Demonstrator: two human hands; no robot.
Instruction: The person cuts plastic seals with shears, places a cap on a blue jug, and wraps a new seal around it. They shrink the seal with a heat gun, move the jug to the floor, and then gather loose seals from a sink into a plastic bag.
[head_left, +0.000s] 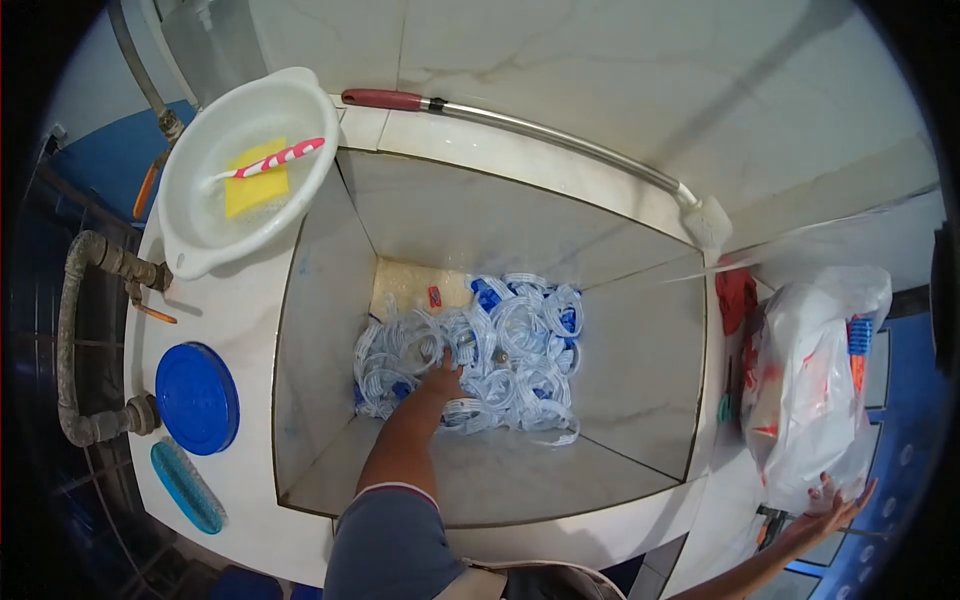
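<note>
My left hand (445,380) reaches down into a heap of clear coiled plastic tubing (520,330) with blue pieces among the coils. Its fingertips sink between the loops and are mostly hidden, so I cannot tell whether they grip one. The heap lies on the floor of a grey tiled basin (640,350). A small red and blue item (434,296) rests on the bare patch behind it. Off to the right, my right hand (828,508) is open, fingers spread, at the lower edge of a white plastic bag (810,400).
On the left ledge are a white tub (180,225) with a yellow sponge (240,200) and pink-white toothbrush (280,158), a blue lid (197,398) and a turquoise brush (186,487). Pipes (75,340) stand beyond. A long-handled scrubber (540,130) lies along the back rim.
</note>
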